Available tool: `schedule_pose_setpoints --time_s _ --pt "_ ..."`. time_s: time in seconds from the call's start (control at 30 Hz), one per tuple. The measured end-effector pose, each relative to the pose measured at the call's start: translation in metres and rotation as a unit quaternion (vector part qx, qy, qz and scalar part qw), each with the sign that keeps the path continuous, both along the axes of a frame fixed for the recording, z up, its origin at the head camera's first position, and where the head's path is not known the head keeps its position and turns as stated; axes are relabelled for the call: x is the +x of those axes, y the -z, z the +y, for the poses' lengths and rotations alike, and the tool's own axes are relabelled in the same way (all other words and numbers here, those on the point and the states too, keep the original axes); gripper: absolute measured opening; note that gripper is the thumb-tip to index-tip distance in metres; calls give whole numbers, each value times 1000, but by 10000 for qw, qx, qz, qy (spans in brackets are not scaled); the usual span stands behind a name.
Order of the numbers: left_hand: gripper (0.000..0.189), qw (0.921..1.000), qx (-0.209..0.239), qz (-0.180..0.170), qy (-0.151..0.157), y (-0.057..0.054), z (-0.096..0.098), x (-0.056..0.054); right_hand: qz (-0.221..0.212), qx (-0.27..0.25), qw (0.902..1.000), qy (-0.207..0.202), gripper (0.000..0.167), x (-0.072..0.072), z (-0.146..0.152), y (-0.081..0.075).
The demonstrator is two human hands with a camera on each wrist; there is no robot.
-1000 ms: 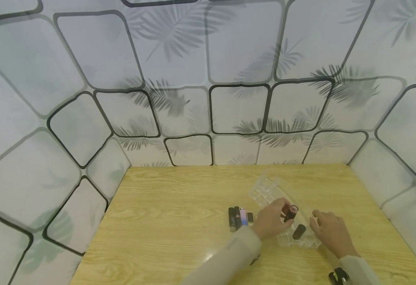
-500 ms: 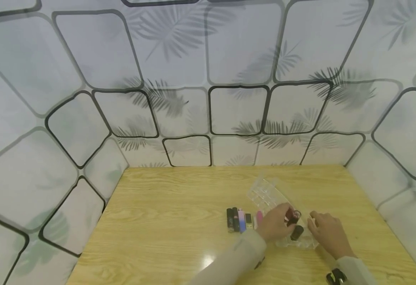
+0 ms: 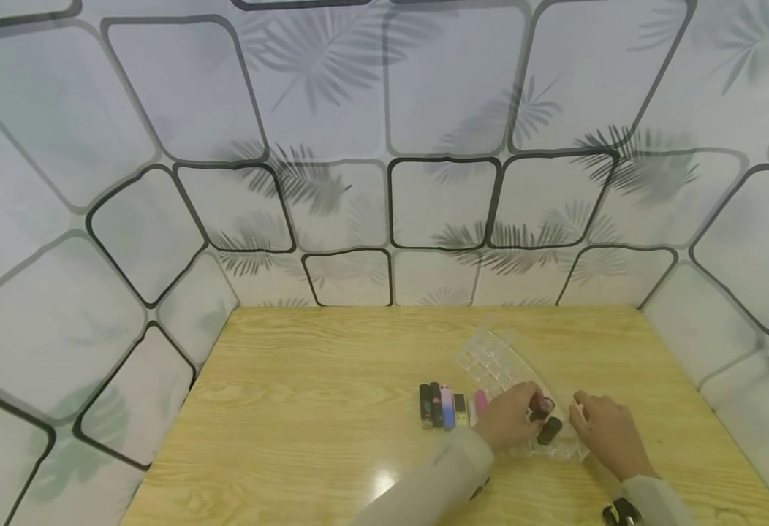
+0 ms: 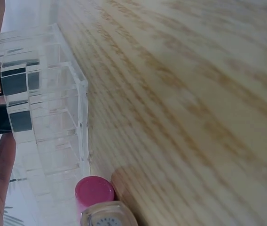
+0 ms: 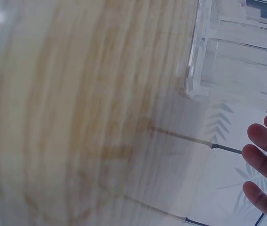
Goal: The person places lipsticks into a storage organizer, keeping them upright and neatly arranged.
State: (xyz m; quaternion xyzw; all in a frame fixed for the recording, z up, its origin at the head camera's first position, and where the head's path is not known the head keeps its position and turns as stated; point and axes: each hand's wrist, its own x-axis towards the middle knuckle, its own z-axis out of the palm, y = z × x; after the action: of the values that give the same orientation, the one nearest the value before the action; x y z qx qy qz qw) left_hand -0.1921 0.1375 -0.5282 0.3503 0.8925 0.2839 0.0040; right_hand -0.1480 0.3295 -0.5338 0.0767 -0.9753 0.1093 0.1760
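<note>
In the head view, the clear organizer (image 3: 490,358) lies slantwise on the wood-grain table (image 3: 312,409), and the left hand (image 3: 508,418) reaches over its left side, thumb and fingers pinching a dark tube (image 3: 545,406) by its upper part above the compartments. A second dark tube (image 3: 549,432) stands tilted in the organizer just beside it. Left of the organizer lie two black tubes (image 3: 436,404), a pink-and-blue tube (image 3: 448,408), a black-and-gold tube (image 3: 460,410) and a pink tube (image 3: 481,402), side by side. The right hand (image 3: 613,432) is at the organizer's right edge, holding nothing; whether it touches that edge I cannot tell. Nearer than the organizer, a black object (image 3: 621,513) is partly covered by the right sleeve (image 3: 657,500). In the left wrist view, the lower ends of both dark tubes show through the organizer's clear wall, the left fingers closed about one; the pink tube's end and a tan-rimmed piece (image 4: 109,216) sit near the organizer's base. In the right wrist view, the right fingertips are spread apart beyond the organizer's corner.
</note>
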Motion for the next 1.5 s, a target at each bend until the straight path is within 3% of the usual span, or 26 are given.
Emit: schedule_pose_setpoints --time_s 0.3,0.63,0.87,1.0,1.23,1.33,1.5 --pt "31 9981 -368 482 -101 8 3 0 -116 38 9999 20 20 1 -1 -3" --pt "32 9966 -511 627 -124 -5 -2 6 -130 22 9999 62 21 1 -1 -2" --pt "40 9913 -869 908 -390 -3 -6 11 -127 91 9999 65 23 1 -2 -1" --pt "39 9907 -731 1024 -520 -3 -9 14 50 277 9996 90 21 1 -2 0" --pt "35 9937 -455 720 -723 -21 -19 23 368 643 9971 170 26 3 1 2" --pt "34 9958 -261 659 -583 -28 -27 26 456 699 9965 92 27 3 3 3" --pt "27 9949 -101 986 -186 -42 -51 30 627 820 9946 -138 25 0 2 4"
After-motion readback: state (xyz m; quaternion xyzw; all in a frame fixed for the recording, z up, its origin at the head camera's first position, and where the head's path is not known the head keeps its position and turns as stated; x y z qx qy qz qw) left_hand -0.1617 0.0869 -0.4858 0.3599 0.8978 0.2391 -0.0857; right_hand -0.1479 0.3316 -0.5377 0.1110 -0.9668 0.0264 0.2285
